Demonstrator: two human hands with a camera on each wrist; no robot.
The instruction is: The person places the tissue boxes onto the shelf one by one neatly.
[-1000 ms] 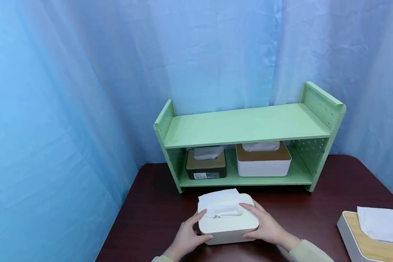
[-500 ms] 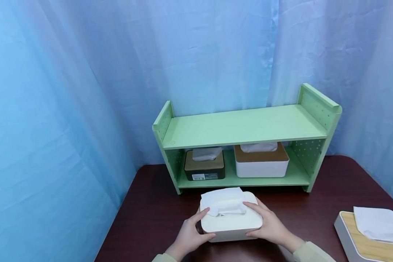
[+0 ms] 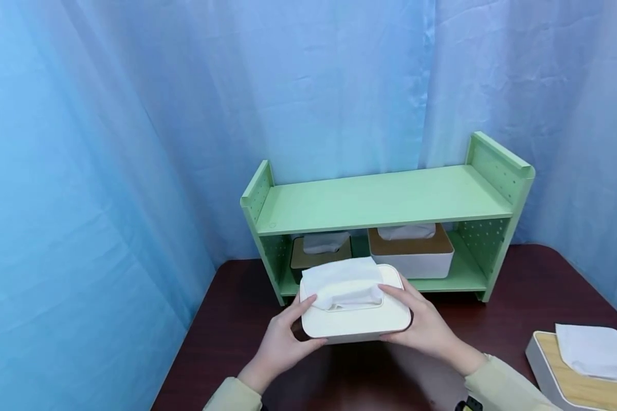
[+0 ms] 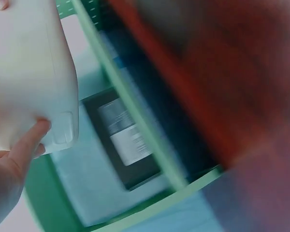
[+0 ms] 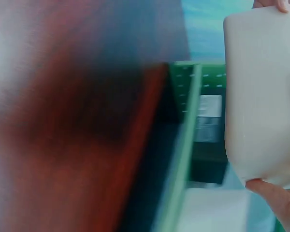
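White tissue box (image 3: 349,327) is being held above the desk (image 3: 211,337), near the green shelf (image 3: 380,200), its ends being pinched by fingers of left hand (image 3: 283,342) and right hand (image 3: 425,324) — a drop perhaps being risked by its smooth sides.

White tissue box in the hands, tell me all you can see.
The white tissue box has rounded corners and a smooth, plastic-looking surface. A paper tissue pokes out through its top, which faces up toward the head camera. It is held above the dark table, in front of the green shelf, the left hand and right hand gripping opposite sides.
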